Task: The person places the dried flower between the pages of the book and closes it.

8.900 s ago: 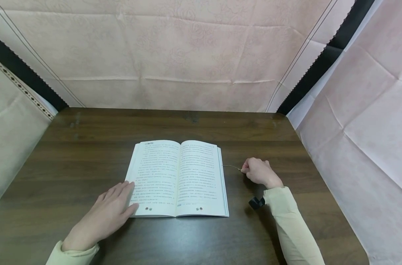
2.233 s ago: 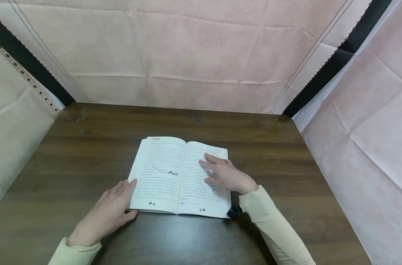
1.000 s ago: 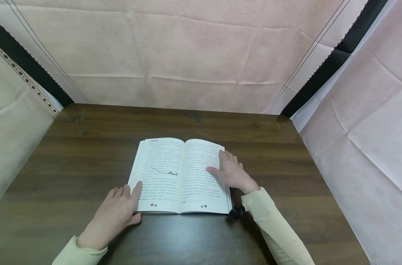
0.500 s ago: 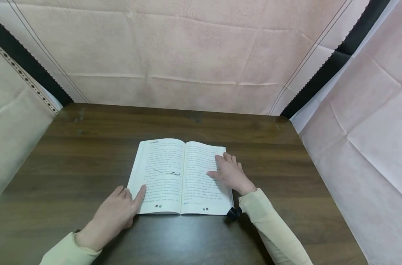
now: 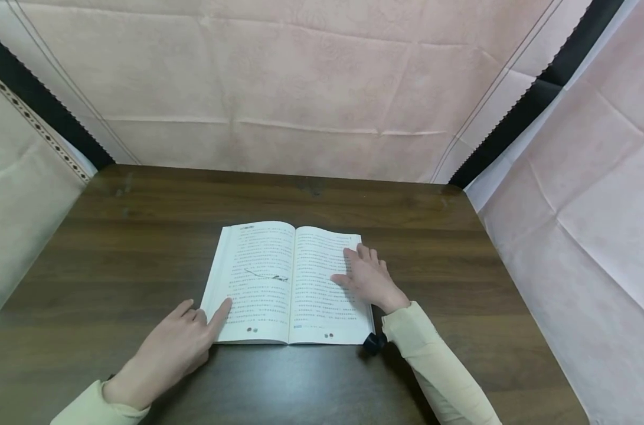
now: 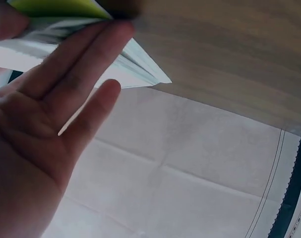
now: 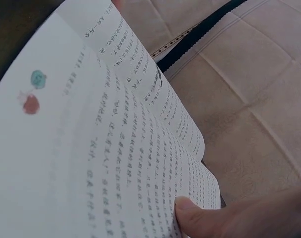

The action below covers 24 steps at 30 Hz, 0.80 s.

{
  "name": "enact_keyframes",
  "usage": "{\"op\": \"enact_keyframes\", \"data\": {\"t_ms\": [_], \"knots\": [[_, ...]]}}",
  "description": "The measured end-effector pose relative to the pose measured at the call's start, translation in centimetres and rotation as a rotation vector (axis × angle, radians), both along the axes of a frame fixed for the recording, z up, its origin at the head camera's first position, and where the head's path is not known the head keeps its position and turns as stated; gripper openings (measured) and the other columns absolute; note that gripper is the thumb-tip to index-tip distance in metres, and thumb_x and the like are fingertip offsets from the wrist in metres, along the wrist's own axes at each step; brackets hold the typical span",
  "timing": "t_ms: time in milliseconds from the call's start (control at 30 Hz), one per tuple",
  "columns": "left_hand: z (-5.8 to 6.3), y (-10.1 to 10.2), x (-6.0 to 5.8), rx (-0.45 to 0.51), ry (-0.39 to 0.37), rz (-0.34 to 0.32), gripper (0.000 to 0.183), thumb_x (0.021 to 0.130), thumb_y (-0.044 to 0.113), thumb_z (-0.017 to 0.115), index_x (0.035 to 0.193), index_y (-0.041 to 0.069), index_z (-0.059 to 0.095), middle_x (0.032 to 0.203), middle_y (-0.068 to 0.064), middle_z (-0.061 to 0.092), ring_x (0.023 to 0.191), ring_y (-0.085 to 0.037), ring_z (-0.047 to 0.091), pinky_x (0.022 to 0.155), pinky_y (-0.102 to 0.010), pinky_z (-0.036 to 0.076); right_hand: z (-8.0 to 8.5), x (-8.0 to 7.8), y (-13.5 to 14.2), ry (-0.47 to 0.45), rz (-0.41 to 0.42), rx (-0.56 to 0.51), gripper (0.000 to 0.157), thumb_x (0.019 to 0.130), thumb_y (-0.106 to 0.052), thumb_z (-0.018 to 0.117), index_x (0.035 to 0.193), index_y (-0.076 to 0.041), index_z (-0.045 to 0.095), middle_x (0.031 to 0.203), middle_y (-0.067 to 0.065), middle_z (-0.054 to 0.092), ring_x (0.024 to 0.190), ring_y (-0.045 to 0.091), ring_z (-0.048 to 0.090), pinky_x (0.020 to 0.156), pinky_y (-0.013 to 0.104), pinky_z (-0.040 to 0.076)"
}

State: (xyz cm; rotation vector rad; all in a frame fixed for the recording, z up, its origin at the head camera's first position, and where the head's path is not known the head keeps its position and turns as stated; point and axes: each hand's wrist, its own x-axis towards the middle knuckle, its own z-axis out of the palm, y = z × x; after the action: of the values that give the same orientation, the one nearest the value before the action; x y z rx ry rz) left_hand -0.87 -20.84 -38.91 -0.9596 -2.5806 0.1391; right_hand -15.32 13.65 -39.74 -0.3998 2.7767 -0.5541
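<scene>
An open book (image 5: 319, 283) with printed pages lies on the wooden table. Across its left page runs a thin cord (image 5: 265, 275) with a small, dark, leaf-like end. At the lower left edge, my left hand (image 5: 173, 342) holds the book, one finger on top of the page. Its thumb (image 6: 6, 20) shows by the green cover (image 6: 66, 7) in the left wrist view; part of that grip is hidden. My right hand (image 5: 372, 277) rests on the right page near its outer edge, fingers spread. In the right wrist view, its thumb (image 7: 190, 215) presses the page.
The brown table (image 5: 141, 236) extends around the book on all sides. Pale pink cloth walls (image 5: 300, 88) stand behind it and at both sides, joined by black strips (image 5: 539, 94). A small black device (image 5: 373, 343) sits at the right wrist.
Earlier, my right hand held the cord's end right of the book; later the cord lies on the left page. The left hand's finger has moved onto the page, its other fingers more bent.
</scene>
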Motion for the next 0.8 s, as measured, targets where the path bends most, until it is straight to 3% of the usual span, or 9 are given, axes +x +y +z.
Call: {"op": "enact_keyframes", "data": {"t_ms": [167,267,367,467,533,600,700,800], "knots": [[-0.2,-0.1,0.1,0.024,0.056,0.022,0.072,0.056,0.010,0.070,0.125,-0.004,0.055,0.058,-0.009,0.049,0.054,-0.027,0.055,0.069,-0.045,0.048,0.0,0.0,0.0,0.006,-0.003,0.011,0.076,0.089,-0.042,0.068,0.149,-0.006,0.038,0.156,0.023,0.022,0.143,0.042,0.017,0.110,0.066,0.015],[-0.3,-0.3,0.2,0.078,0.059,0.057,0.073,0.057,0.009,0.070,0.127,-0.004,0.054,0.062,-0.010,0.049,0.054,-0.028,0.055,0.071,-0.052,0.048,0.0,0.0,0.0,0.002,-0.004,0.025,0.077,0.089,-0.042,0.069,0.149,-0.007,0.038,0.157,0.023,0.022,0.143,0.043,0.016,0.110,0.067,0.015],[-0.1,-0.6,0.4,0.135,0.016,0.130,0.077,0.062,0.014,0.068,0.133,-0.006,0.047,0.076,-0.014,0.056,0.062,-0.031,0.060,0.077,-0.058,0.047,0.1,0.0,0.0,0.001,-0.003,0.040,0.077,0.088,-0.042,0.069,0.149,-0.008,0.038,0.157,0.022,0.022,0.142,0.042,0.019,0.110,0.066,0.016],[0.1,-0.9,0.6,0.214,-0.093,0.229,0.087,0.070,0.022,0.077,0.141,-0.009,0.035,0.095,-0.019,0.065,0.076,-0.032,0.065,0.078,-0.059,0.048,0.2,0.0,0.0,0.006,-0.001,0.047,0.076,0.088,-0.042,0.070,0.149,-0.008,0.039,0.156,0.022,0.023,0.140,0.041,0.021,0.109,0.065,0.018],[0.2,-1.2,0.6,0.258,-0.176,0.300,0.094,0.074,0.027,0.080,0.143,-0.011,0.029,0.094,-0.021,0.067,0.078,-0.032,0.067,0.076,-0.058,0.048,0.2,0.0,-0.1,0.010,0.001,0.047,0.077,0.088,-0.042,0.070,0.149,-0.008,0.039,0.156,0.023,0.024,0.140,0.041,0.022,0.109,0.065,0.019],[0.4,-1.4,0.6,0.297,-0.262,0.363,0.106,0.068,0.030,0.088,0.144,-0.012,0.027,0.092,-0.024,0.068,0.080,-0.034,0.067,0.076,-0.057,0.048,0.2,0.0,-0.1,0.006,0.002,0.046,0.077,0.088,-0.042,0.070,0.149,-0.008,0.039,0.156,0.023,0.023,0.140,0.041,0.021,0.109,0.065,0.018],[0.3,-1.6,0.4,0.354,-0.352,0.410,0.098,0.072,0.030,0.086,0.142,-0.011,0.032,0.101,-0.027,0.067,0.088,-0.037,0.064,0.077,-0.058,0.046,0.2,0.0,-0.1,-0.001,0.003,0.050,0.077,0.088,-0.042,0.070,0.149,-0.008,0.038,0.156,0.023,0.022,0.141,0.041,0.020,0.109,0.065,0.018],[0.2,-1.3,-0.2,0.481,-0.449,0.387,0.073,0.079,0.026,0.082,0.136,-0.003,0.047,0.116,-0.023,0.064,0.096,-0.037,0.061,0.074,-0.055,0.046,0.2,0.0,-0.1,-0.006,0.002,0.054,0.077,0.089,-0.042,0.069,0.150,-0.008,0.037,0.157,0.023,0.022,0.141,0.041,0.019,0.110,0.065,0.017]]}}
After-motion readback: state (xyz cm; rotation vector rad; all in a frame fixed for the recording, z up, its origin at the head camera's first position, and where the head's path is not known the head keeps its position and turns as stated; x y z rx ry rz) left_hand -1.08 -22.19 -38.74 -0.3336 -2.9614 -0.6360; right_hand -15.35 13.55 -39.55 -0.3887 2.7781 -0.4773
